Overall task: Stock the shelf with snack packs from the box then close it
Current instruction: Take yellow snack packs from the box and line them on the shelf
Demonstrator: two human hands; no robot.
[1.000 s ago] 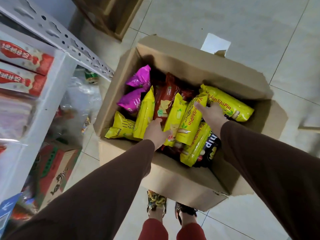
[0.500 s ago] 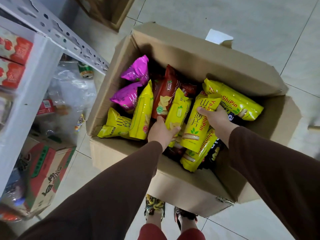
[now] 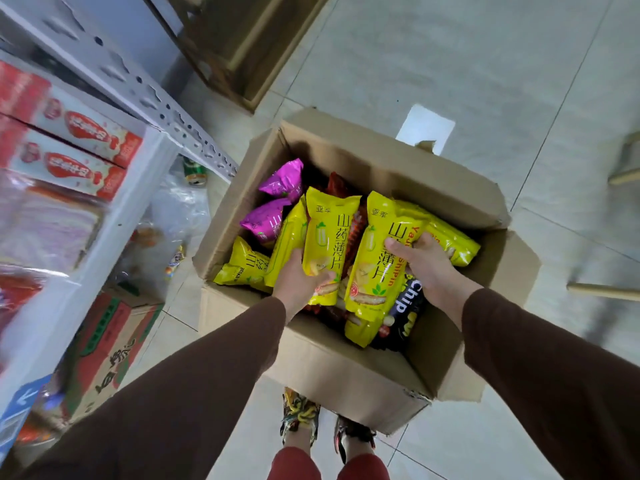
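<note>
Both yellow packs now stand upright with their fronts to the camera, where half a second ago they lay tilted among the others in the box. The left hand (image 3: 300,282) curls round the lower part of one yellow snack pack (image 3: 328,239), thumb across its front; the right hand (image 3: 427,263) grips a second yellow pack (image 3: 375,258) from its right side, fingers wrapped over the edge. Each is a glossy, crinkled plastic pillow bag, tall and narrow, with a crimped top seam, dark printed characters down the middle and pictures of pale chips near the bottom. They rise out of the open cardboard box (image 3: 349,372), whose matte brown flaps are folded outward and whose near corner is torn. Still in it lie more yellow bags, two shiny magenta packs (image 3: 277,202), a red one mostly hidden, and a black bag (image 3: 407,310) lettered "Chip". Dark brown sleeves cover both arms. To the left stands a white metal shelf (image 3: 145,98) with perforated uprights, holding red and white cartons (image 3: 79,147). The box sits on pale, smooth floor tiles (image 3: 485,64).
</note>
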